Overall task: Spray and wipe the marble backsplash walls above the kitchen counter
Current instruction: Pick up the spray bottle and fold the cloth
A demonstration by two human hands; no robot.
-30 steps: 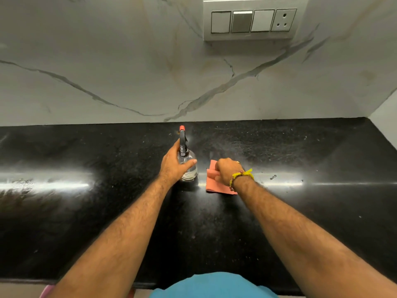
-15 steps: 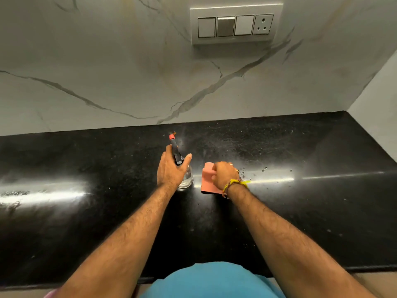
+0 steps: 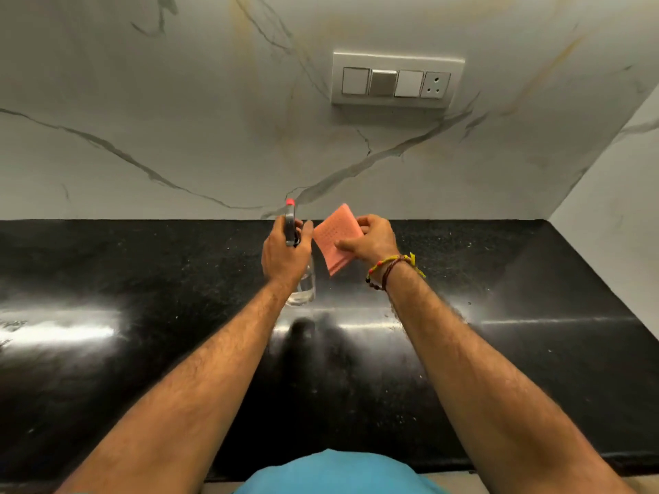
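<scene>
Head view showed the white marble backsplash wall with grey and ochre veins (image 3: 178, 101) rising straight from the back edge of the glossy black stone tabletop (image 3: 142, 351) and meeting a second pale wall at the right corner. That wall would be rigid and smooth, likely slick once wet; it needed no gripping, only firm flat pressure. Held up in front of its lower edge were the two tools. The left hand (image 3: 285, 256) was curled round the neck of a clear plastic spray bottle with a dark trigger head and red nozzle tip (image 3: 290, 222), the nozzle toward the wall and the base lifted off the tabletop. It looked light, with little liquid visible, and was best held at the neck with a finger free for the trigger. The right hand (image 3: 371, 240), a beaded and yellow-thread bracelet (image 3: 392, 267) at its wrist, pinched a folded pink cleaning cloth (image 3: 337, 240) between thumb and fingers. The cloth seemed soft and limp, better spread under the palm for wiping. A white switch panel with a socket (image 3: 396, 80) sat on the wall above, a place to keep spray away from.
</scene>
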